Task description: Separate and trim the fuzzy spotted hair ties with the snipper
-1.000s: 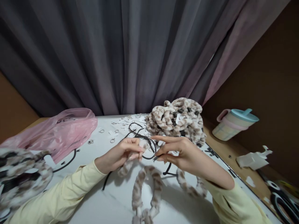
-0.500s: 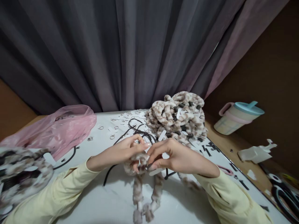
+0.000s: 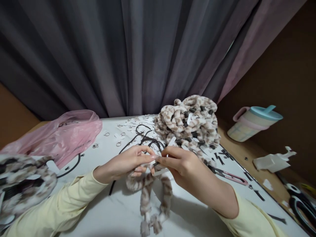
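My left hand (image 3: 130,161) is closed, fingertips pinching the end of a fluffy white-and-brown plush strap (image 3: 134,183) that hangs under the fingers. Meeting it from the right is my right hand (image 3: 182,166), its thumb and finger pressed together on a small dark piece (image 3: 155,163) at the strap's end, mostly hidden by the fingers. A white tab (image 3: 161,171) shows just below them. Another plush strap (image 3: 145,200) lies looped on the table in front of the hands. Long black cords (image 3: 151,141) are tangled right behind them.
Plush straps are heaped at the back right (image 3: 187,121) and left (image 3: 24,187). A pink plastic bag (image 3: 74,131) and scattered metal rings (image 3: 118,144) lie behind. To the right are pink-handled snips (image 3: 230,176), black scissors (image 3: 300,204), a lidded cup (image 3: 249,126) and a white bottle (image 3: 271,163).
My hands have come together at the strap's end, the right one bringing the small dark piece to the left fingertips. The snips on the right, earlier covered by my arm, now show.
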